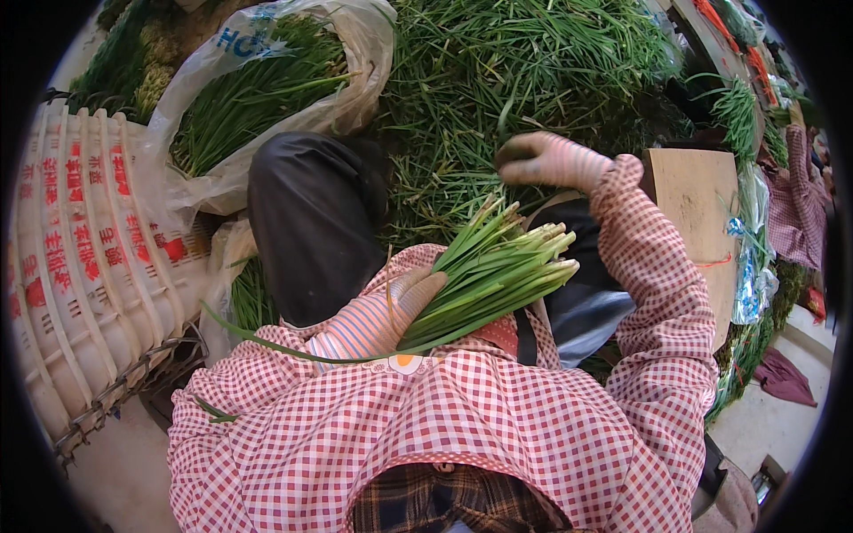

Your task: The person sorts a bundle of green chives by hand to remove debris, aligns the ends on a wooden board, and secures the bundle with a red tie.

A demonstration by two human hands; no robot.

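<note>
left hand (388, 311) clasps a partly hidden green bunch (498, 275); right hand (549, 162) blurred, grip unclear.

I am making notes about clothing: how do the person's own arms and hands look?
The left sleeve and right sleeve are loose, red-and-white checked cloth; the right cuff is gathered. The left hand wears a pale blue-striped glove, the right hand a pale pink-striped glove.
</note>
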